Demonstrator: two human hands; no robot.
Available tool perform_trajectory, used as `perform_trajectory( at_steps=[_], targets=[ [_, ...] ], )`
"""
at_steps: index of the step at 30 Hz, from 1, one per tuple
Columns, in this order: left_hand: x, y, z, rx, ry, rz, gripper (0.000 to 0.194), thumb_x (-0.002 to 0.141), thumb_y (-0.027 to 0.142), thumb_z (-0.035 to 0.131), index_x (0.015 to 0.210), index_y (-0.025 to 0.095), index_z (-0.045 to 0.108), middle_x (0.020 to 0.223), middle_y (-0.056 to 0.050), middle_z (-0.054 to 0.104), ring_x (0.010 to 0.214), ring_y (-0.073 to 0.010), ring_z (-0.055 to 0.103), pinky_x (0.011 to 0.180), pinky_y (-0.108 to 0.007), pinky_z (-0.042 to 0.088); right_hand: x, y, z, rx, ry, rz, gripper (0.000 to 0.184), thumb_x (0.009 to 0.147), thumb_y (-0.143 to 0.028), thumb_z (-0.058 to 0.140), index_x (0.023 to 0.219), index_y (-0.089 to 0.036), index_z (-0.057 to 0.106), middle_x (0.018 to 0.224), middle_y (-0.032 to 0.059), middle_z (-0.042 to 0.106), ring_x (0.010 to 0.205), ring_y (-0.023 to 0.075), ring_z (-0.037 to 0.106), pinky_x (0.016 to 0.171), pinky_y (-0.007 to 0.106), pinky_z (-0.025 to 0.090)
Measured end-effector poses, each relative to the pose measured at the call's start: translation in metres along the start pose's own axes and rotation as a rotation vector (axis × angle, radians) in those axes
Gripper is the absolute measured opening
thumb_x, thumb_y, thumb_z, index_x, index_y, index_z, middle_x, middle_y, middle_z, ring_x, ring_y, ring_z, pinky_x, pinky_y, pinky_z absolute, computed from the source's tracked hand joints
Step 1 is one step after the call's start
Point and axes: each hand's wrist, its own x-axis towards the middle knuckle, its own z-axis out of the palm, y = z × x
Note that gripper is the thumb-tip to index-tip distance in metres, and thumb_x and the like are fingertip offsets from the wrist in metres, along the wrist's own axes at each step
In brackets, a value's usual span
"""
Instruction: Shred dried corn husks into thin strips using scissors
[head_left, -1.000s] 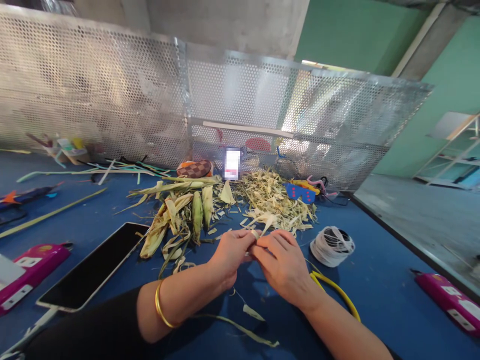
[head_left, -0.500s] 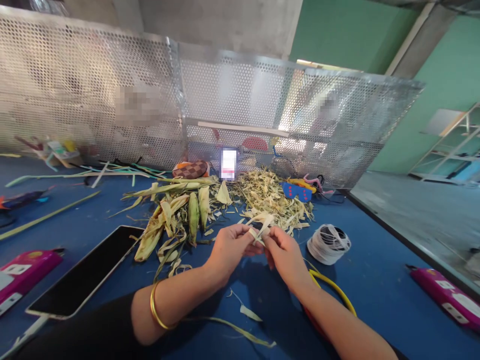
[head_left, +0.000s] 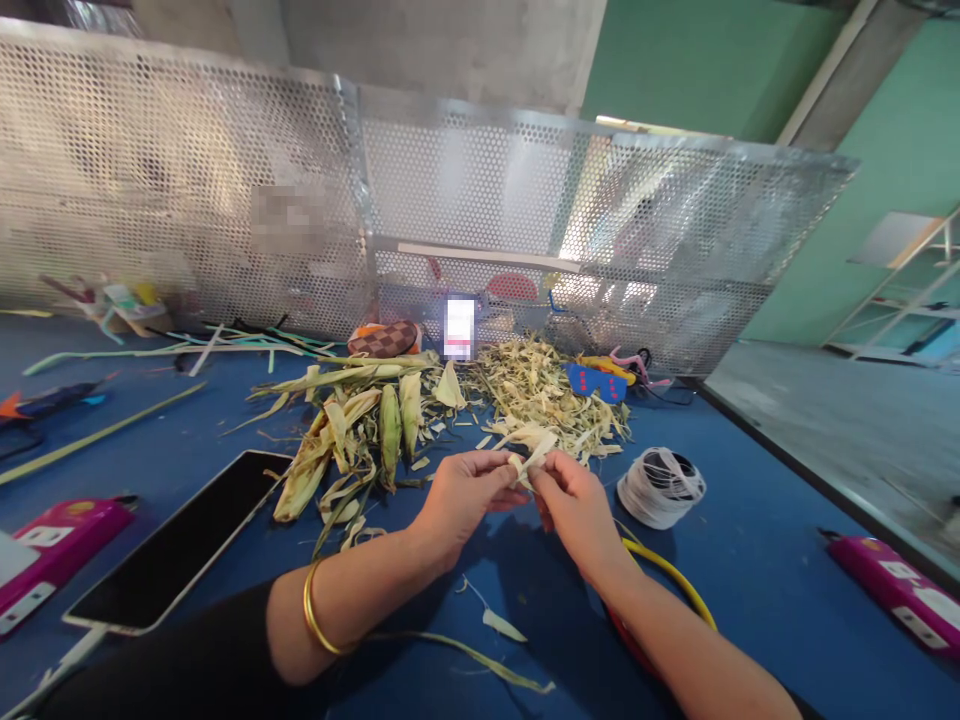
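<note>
I observe a pale corn-husk strip point(head_left: 535, 453) at centre frame, pinched between thumb and fingers of both the left hand point(head_left: 461, 500) and the right hand point(head_left: 579, 510). I judge that thin husk needs light, even pressure, thumbs close together, lest it split. Husk scraps point(head_left: 525, 385) lie above centre.

The single camera sits on the person's head, looking forward and down from close behind the left hand point(head_left: 466, 503) and right hand point(head_left: 576, 508), across the blue surface point(head_left: 757, 530) toward the perforated metal screen point(head_left: 480, 170), with the green wall point(head_left: 892, 150) farther off at right.
</note>
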Motion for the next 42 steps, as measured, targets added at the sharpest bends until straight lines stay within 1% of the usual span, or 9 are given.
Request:
perform_trajectory(
  at_steps=[8,12,15,19,24,27,35,38,42],
  targets=[
    [-0.006,0.007,0.002,0.006,-0.065,0.007,0.018,0.062,0.026,0.069,0.074,0.013,0.071,0.068,-0.005,0.067,0.071,-0.0163,0.065,0.072,-0.026,0.049,0.0,0.0,-0.001,-0.002,0.011,-0.001,0.025,0.08,-0.037,0.051,0.061,-0.022,0.045,0.042,-0.0077,0.045,0.036,0.0105,0.043,0.038,0.023,0.033],
    [-0.003,0.002,0.002,0.015,0.001,0.025,0.024,0.059,0.029,0.075,0.077,0.013,0.071,0.071,-0.004,0.068,0.067,-0.0148,0.064,0.071,-0.026,0.05,0.001,0.001,0.002,0.015,-0.003,0.011,0.025,0.08,-0.038,0.052,0.062,-0.022,0.046,0.043,-0.007,0.046,0.036,0.0104,0.042,0.036,0.022,0.033],
    [0.0,0.001,-0.001,-0.015,0.069,0.036,0.025,0.061,0.031,0.075,0.079,0.013,0.072,0.072,-0.004,0.069,0.065,-0.014,0.064,0.069,-0.025,0.051,0.0,0.003,0.003,0.092,-0.027,0.007,0.019,0.081,-0.04,0.052,0.079,-0.021,0.051,0.05,-0.0049,0.054,0.039,0.0127,0.049,0.038,0.024,0.041],
    [0.002,0.009,-0.005,-0.054,0.144,0.052,0.029,0.058,0.031,0.077,0.08,0.012,0.07,0.07,-0.004,0.069,0.064,-0.0143,0.065,0.068,-0.025,0.051,-0.006,0.004,0.003,-0.074,0.053,-0.219,0.025,0.083,-0.031,0.054,0.104,-0.019,0.047,0.066,-0.0005,0.064,0.055,0.0161,0.061,0.053,0.028,0.05],
    [0.003,0.013,-0.006,-0.077,0.185,0.022,0.032,0.056,0.025,0.079,0.082,0.013,0.063,0.065,-0.002,0.067,0.058,-0.0132,0.064,0.062,-0.025,0.051,-0.012,-0.004,-0.003,-0.507,0.028,-0.66,0.015,0.09,-0.019,0.046,0.098,-0.02,0.059,0.088,0.0054,0.069,0.081,0.018,0.065,0.072,0.03,0.048],
    [0.003,0.012,-0.005,-0.064,0.173,0.016,0.03,0.056,0.024,0.078,0.079,0.013,0.062,0.063,-0.002,0.067,0.058,-0.0134,0.064,0.061,-0.025,0.05,-0.012,-0.009,-0.007,-0.622,0.044,-0.82,0.017,0.091,-0.017,0.046,0.1,-0.019,0.06,0.086,0.0055,0.069,0.078,0.0167,0.065,0.072,0.028,0.047],
    [0.007,0.008,-0.006,-0.051,0.212,0.048,0.03,0.055,0.025,0.078,0.077,0.011,0.063,0.058,-0.001,0.065,0.052,-0.0112,0.059,0.057,-0.024,0.048,-0.01,-0.014,-0.01,-0.784,0.076,-1.11,0.021,0.088,-0.006,0.045,0.093,-0.017,0.063,0.079,0.0047,0.068,0.068,0.0147,0.06,0.069,0.028,0.045],
    [0.007,0.007,-0.006,-0.038,0.186,0.055,0.03,0.053,0.026,0.078,0.075,0.011,0.065,0.058,-0.001,0.065,0.051,-0.0106,0.058,0.056,-0.023,0.048,-0.009,-0.016,-0.01,-0.754,0.105,-1.135,0.02,0.087,-0.008,0.046,0.088,-0.018,0.063,0.084,0.0059,0.067,0.077,0.0162,0.06,0.075,0.03,0.045],
    [0.003,0.005,-0.005,0.045,0.016,0.041,0.022,0.057,0.026,0.074,0.072,0.012,0.07,0.062,-0.001,0.067,0.058,-0.0121,0.062,0.065,-0.024,0.051,-0.006,-0.015,-0.013,-0.607,0.144,-0.941,0.015,0.089,-0.012,0.046,0.085,-0.019,0.058,0.093,0.007,0.067,0.09,0.0176,0.06,0.083,0.032,0.043]
  ],
)
